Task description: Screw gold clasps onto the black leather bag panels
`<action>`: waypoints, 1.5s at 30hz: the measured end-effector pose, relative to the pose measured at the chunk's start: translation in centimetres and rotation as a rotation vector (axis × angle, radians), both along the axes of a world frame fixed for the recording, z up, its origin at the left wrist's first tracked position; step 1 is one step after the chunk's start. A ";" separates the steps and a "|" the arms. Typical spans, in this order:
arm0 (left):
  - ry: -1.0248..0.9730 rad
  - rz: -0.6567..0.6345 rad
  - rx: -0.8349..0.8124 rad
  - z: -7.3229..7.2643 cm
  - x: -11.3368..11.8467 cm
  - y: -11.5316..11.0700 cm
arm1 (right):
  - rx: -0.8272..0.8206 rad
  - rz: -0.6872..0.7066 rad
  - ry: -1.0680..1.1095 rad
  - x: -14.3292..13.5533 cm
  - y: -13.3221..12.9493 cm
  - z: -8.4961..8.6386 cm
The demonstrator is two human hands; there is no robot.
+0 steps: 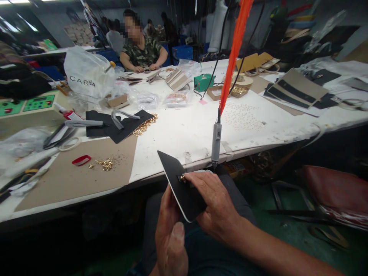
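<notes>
A stiff black panel point(188, 191) with a pale edge is held tilted over my lap, in front of the table. My left hand point(172, 234) bears it from behind, with the thumb sticking out and the fingers partly hidden. Over its right side lies my right hand point(215, 203), gripping the panel with fingertips at a small gold metal fitting point(183, 178). Something pale grey shows just beyond those fingers; its kind is unclear. Close behind my right hand hangs a grey electric screwdriver point(216, 143), point down, on an orange cord point(234, 53).
Gold fittings point(106, 164) and a red oval dish point(81, 160) lie on a brown board point(71, 184). Black panels with grey handles point(120, 126) rest behind. Small pieces point(241, 117) are scattered at right. A co-worker point(142, 50) sits across the table. A red seat point(336, 191) stands right.
</notes>
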State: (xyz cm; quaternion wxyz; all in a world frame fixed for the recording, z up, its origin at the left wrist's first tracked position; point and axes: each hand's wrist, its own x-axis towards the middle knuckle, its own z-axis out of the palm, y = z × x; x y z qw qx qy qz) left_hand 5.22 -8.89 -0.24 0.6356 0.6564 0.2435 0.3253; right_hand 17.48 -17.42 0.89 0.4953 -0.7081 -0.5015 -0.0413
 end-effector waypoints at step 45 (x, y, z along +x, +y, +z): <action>0.537 -0.141 0.099 -4.2 12.8 18.9 | -0.764 -0.133 0.517 12.7 13.8 -4.2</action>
